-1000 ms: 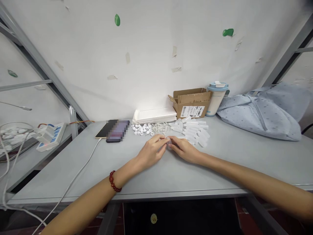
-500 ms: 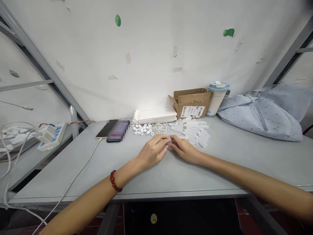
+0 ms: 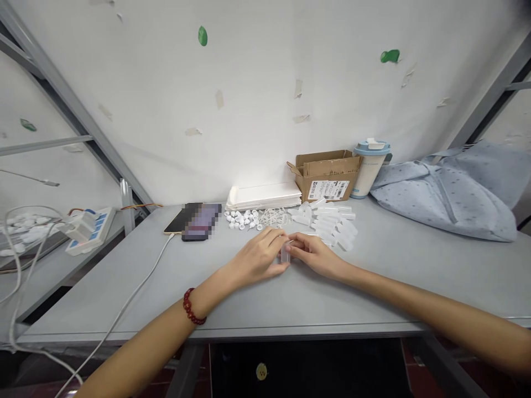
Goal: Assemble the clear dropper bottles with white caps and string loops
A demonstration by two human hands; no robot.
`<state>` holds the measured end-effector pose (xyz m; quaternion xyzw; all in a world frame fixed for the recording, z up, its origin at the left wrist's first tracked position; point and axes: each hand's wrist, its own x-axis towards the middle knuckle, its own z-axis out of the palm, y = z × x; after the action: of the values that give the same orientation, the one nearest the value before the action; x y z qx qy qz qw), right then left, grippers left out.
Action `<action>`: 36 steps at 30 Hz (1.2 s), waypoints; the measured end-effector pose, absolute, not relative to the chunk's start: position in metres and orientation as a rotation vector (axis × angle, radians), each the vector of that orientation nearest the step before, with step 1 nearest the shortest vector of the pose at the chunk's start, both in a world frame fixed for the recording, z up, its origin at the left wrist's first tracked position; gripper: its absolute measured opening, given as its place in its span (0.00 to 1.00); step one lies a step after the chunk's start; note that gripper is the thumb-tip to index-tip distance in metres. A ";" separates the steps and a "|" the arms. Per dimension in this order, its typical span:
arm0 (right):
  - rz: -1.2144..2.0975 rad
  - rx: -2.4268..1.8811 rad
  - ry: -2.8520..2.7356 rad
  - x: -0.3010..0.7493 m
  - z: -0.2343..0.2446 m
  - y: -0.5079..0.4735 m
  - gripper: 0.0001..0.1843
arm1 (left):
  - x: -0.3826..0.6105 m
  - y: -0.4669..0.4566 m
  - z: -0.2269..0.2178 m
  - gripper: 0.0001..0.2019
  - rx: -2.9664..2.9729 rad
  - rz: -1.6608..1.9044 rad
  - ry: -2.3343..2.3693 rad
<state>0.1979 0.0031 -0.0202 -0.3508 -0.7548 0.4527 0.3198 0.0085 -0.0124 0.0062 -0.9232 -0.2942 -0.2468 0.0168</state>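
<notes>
Vial (image 3: 285, 254) in plain sight now, upright between the 2 hands, on the table (image 3: 298, 304) or just above it, can't tell which! Left hand (image 3: 262, 255) has spread wider, thumb dropping away from the fingers toward the vial's lower end; whether it grips, can't say. Right hand (image 3: 314, 254) stays narrow, pinching the vial's side. More of it shows than 0.5 seconds ago, so this looks like a regrip, caps (image 3: 253, 224) and spare vials (image 3: 326, 225) lying beyond.

Wht wall (image 3: 253, 66) w/ tape bits (image 3: 301, 119), gry desk (image 3: 307, 304).
</notes>
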 end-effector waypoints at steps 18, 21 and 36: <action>0.339 -0.667 -2.590 0.204 -0.020 0.002 0.11 | -0.061 0.009 0.034 0.18 -2.895 -0.212 -1.836; 0.322 -0.658 -2.616 0.204 -0.020 0.003 0.11 | -0.062 0.009 0.035 0.18 -2.908 -0.154 -1.856; 0.237 -0.618 -2.675 0.206 -0.024 0.006 0.12 | -0.061 0.010 0.039 0.22 -2.942 -0.031 -1.909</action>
<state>0.2062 0.0059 -0.0240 -0.2200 -0.9527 0.0844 0.1919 -0.0606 0.0096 0.0388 -0.8249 -0.5352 -0.0088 -0.1820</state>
